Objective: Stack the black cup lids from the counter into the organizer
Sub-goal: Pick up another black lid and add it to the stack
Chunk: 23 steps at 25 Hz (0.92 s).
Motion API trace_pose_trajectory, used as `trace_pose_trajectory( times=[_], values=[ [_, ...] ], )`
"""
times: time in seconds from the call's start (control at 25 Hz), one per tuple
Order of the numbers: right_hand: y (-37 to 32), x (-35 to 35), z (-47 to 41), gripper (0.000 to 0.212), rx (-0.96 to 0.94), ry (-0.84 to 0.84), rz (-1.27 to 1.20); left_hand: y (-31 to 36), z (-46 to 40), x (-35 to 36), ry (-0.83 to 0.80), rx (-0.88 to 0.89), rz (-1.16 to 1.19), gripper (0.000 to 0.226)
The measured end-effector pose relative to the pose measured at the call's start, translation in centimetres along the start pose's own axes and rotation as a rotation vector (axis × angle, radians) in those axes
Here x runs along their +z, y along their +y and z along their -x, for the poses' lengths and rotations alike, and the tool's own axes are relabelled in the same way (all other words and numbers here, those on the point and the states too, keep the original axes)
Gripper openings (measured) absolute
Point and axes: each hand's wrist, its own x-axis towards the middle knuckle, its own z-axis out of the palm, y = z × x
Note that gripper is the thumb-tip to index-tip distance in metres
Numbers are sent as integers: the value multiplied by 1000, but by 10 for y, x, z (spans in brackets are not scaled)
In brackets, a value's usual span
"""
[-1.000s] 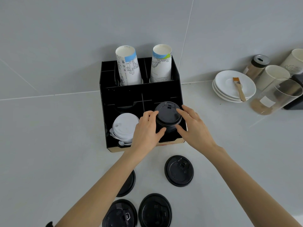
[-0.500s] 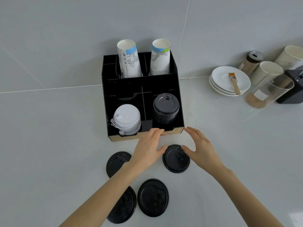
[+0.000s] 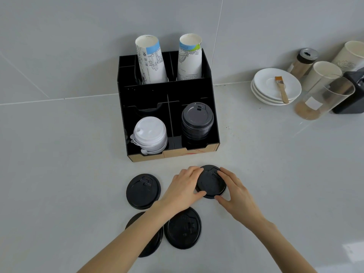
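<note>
A black organizer (image 3: 214,123) stands against the wall. Its front right compartment holds a stack of black lids (image 3: 197,120); the front left holds white lids (image 3: 150,133). On the counter in front, my left hand (image 3: 184,189) and my right hand (image 3: 235,191) grip one black lid (image 3: 209,183) from both sides, fingers curled on its rim. Three more black lids lie on the counter: one to the left (image 3: 143,191), one below (image 3: 183,227), and one (image 3: 151,243) partly hidden under my left forearm.
Two stacks of paper cups (image 3: 151,60) stand in the organizer's back compartments. At the right sit stacked white saucers (image 3: 275,85) with a small brush (image 3: 281,89), a shaker, cups, a clear container (image 3: 325,97) and a black appliance.
Both hands left the lid stack in the organizer, came down to the counter and closed around the loose black lid in front of it.
</note>
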Motion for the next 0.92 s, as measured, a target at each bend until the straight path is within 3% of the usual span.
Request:
trace_pose_trajectory(
  times=[0.48, 0.92],
  values=[
    [-3, -4, -2, 59, -65, 38, -76, -3, 9, -4, 28, 37, 51, 60],
    [-39, -58, -31, 61, -260, 48, -38, -3, 8, -54, 344, 145, 137, 61]
  ],
)
